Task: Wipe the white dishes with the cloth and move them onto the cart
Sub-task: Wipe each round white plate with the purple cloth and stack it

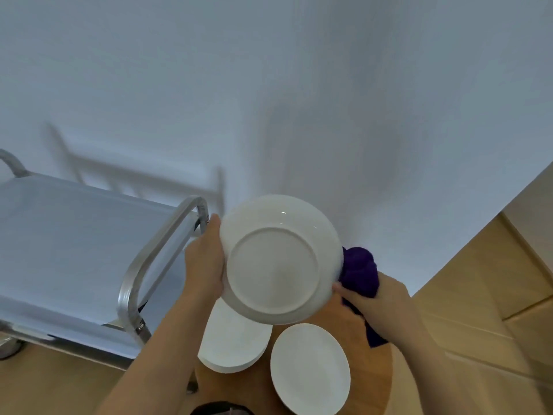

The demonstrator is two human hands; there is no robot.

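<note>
Three white dishes (279, 259), one cloth (360, 271)

The left hand (206, 259) holds a white plate (279, 259) underside up, while the right hand (378, 307) grips a purple cloth (360, 272) against its rim.

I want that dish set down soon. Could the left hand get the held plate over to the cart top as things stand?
Probably yes. The left hand grips the plate at its left edge, right beside the cart, whose handle is the only thing between; lifting over it looks feasible.
</note>
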